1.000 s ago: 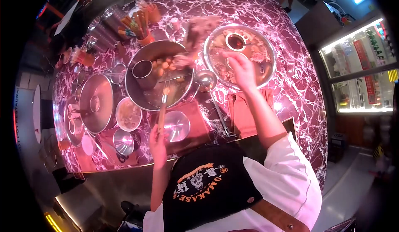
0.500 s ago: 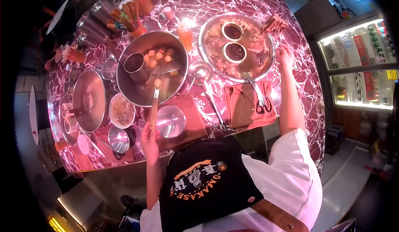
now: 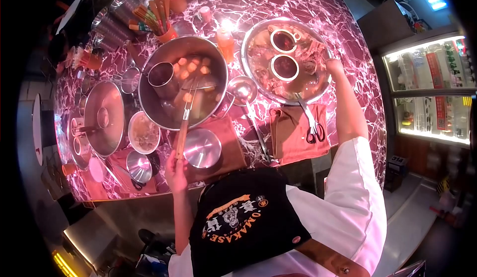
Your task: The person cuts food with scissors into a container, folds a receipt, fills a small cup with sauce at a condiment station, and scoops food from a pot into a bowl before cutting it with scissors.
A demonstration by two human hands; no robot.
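Note:
My left hand is wrapped round the wooden handle of a long-pronged fork. Its metal prongs reach into a deep steel pot, where a pale cube sits near them. Several more cubes float in the pot's broth, beside an upright metal cylinder. My right hand is closed at the right rim of a wide steel pan; whatever it grips is hidden. Close to those fingers lie chunks of meat. Two dark-filled round cups stand in the pan.
Between the vessels lies a ladle. Scissors rest on a folded brown cloth. Nearer me are a shallow metal bowl and a bowl of food. An orange bottle stands behind, with another steel pot at left.
My right hand has moved left to the pan's rim. The meat chunk raised over the far right rim has come down into the pan. My left hand keeps the fork in the pot.

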